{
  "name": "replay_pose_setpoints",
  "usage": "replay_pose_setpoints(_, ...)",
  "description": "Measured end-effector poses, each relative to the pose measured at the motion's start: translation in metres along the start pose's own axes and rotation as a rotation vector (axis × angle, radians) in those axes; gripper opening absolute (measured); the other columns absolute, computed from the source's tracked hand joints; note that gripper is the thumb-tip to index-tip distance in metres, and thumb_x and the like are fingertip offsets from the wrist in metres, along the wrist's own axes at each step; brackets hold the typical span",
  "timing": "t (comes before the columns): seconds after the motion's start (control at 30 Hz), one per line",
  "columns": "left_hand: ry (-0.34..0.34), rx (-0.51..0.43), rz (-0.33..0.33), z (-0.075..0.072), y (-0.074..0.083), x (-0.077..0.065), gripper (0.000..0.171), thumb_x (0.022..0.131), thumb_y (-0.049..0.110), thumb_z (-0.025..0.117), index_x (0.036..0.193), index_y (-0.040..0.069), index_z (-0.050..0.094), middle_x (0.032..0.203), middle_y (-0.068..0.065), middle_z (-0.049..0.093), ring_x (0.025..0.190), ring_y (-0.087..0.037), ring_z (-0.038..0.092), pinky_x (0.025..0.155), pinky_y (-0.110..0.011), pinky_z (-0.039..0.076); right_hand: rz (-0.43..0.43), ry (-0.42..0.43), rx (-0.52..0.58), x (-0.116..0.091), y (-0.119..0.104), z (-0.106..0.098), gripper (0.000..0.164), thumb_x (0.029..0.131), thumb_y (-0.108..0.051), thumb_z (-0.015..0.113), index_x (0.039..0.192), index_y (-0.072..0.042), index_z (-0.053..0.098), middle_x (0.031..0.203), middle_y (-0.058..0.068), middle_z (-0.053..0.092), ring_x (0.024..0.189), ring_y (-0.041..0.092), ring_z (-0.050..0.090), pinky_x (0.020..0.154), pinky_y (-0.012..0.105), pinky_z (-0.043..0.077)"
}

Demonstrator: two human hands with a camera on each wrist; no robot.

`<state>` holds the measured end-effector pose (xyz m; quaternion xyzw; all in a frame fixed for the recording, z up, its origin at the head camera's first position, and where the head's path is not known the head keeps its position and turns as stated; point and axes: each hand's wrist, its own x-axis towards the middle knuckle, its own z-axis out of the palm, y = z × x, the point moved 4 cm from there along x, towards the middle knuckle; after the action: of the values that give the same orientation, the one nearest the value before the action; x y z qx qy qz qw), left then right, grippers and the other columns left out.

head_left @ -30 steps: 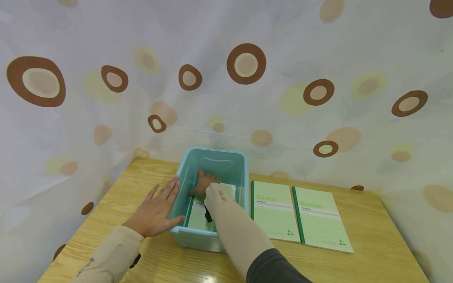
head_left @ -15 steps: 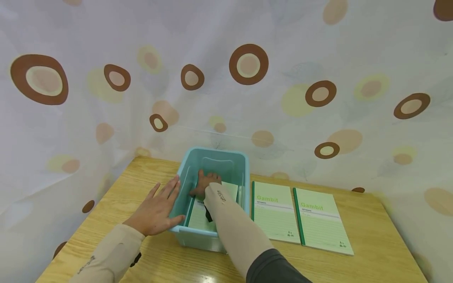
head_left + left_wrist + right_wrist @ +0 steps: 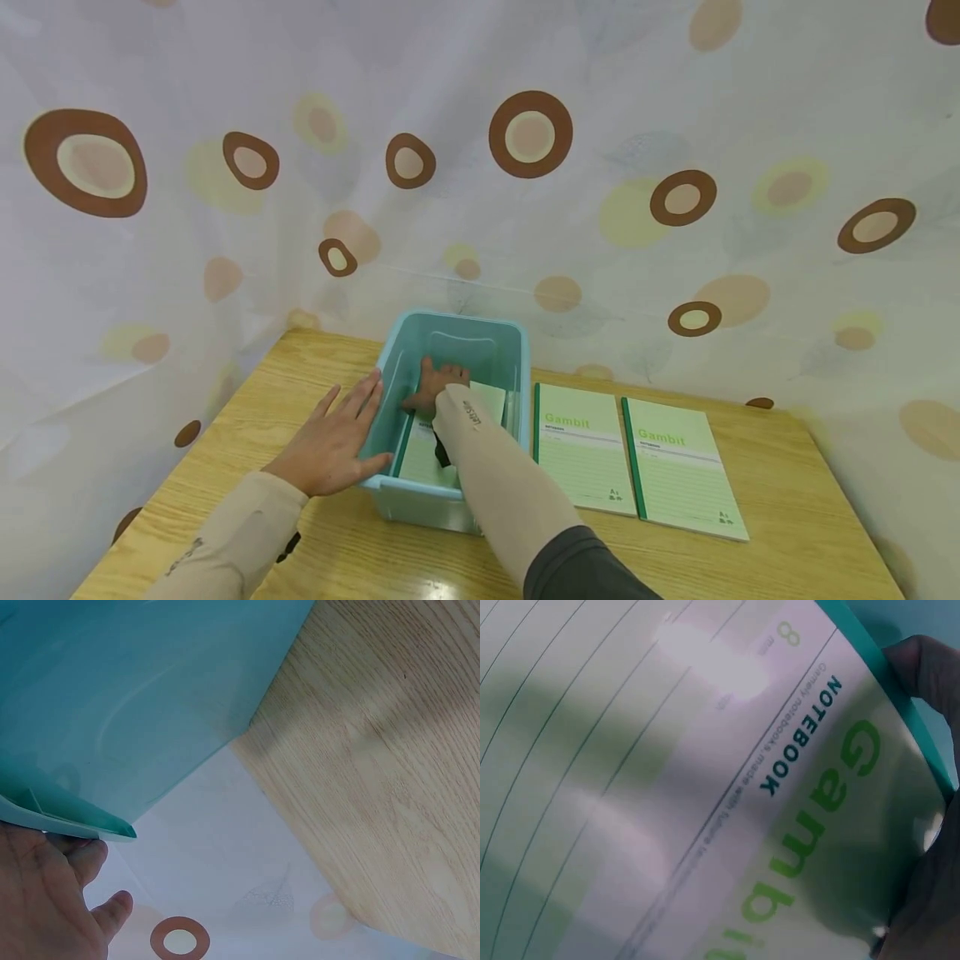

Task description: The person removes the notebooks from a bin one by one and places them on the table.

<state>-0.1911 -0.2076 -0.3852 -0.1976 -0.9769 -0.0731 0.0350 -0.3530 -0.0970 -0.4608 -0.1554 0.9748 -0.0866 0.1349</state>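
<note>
A light blue plastic bin (image 3: 420, 493) stands on the wooden table. Inside it lies a pale green notebook (image 3: 426, 457) with a dark green spine; "Gambit" and "NOTEBOOK" are printed on its cover (image 3: 780, 787) in the right wrist view. My right hand (image 3: 437, 385) reaches into the bin and holds the notebook at its upper end. Its thumb (image 3: 922, 667) is at the spine edge, and the other fingers lie partly in shadow at the top edge. Fingers spread, my left hand (image 3: 330, 442) rests against the bin's left rim (image 3: 67, 827).
Two similar notebooks, a nearer one (image 3: 581, 467) and another (image 3: 686, 479), lie side by side on the table (image 3: 795, 492) right of the bin. Behind and beside the table hangs a white cloth (image 3: 450, 67) with brown ring patterns.
Inside the bin, the notebook's upper right part has shifted slightly right, showing more beside the right sleeve. Both hands stay nearly in place; the left remains on the rim.
</note>
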Motion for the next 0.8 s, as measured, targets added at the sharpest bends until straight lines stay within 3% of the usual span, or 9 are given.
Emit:
replay_pose_setpoints(0.27, -0.002, -0.01, -0.001, -0.001, 0.002, 0.002, 0.087, 0.09, 0.044, 0.061, 0.147, -0.011, 0.025, 0.157, -0.022, 0.019, 0.143, -0.034, 0.023, 0.113, -0.06, 0.017, 0.036, 0.073, -0.056, -0.005, -0.001, -0.012, 0.083, 0.077, -0.063, 0.068, 0.14, -0.017, 0.041, 0.121, 0.014, 0.06, 0.113, 0.03, 0.054, 0.093, 0.045, 0.035)
replay_pose_setpoints(0.53, -0.009, -0.015, 0.011, -0.001, 0.003, 0.003, 0.086, 0.09, 0.041, 0.062, 0.146, -0.012, 0.026, 0.156, -0.023, 0.02, 0.143, -0.035, 0.023, 0.113, -0.06, 0.016, 0.075, 0.134, -0.07, -0.009, -0.005, -0.027, 0.09, 0.078, -0.063, 0.066, 0.148, -0.016, 0.035, 0.131, 0.015, 0.056, 0.121, 0.031, 0.051, 0.1, 0.048, 0.032)
replay_pose_setpoints(0.8, -0.006, -0.023, -0.004, -0.002, 0.002, 0.0, 0.083, 0.09, 0.04, 0.061, 0.146, -0.012, 0.026, 0.157, -0.023, 0.019, 0.144, -0.035, 0.022, 0.113, -0.06, 0.016, 0.044, 0.192, -0.12, -0.017, -0.013, -0.049, 0.091, 0.08, -0.067, 0.061, 0.15, -0.016, 0.032, 0.134, 0.013, 0.056, 0.125, 0.031, 0.05, 0.106, 0.049, 0.032)
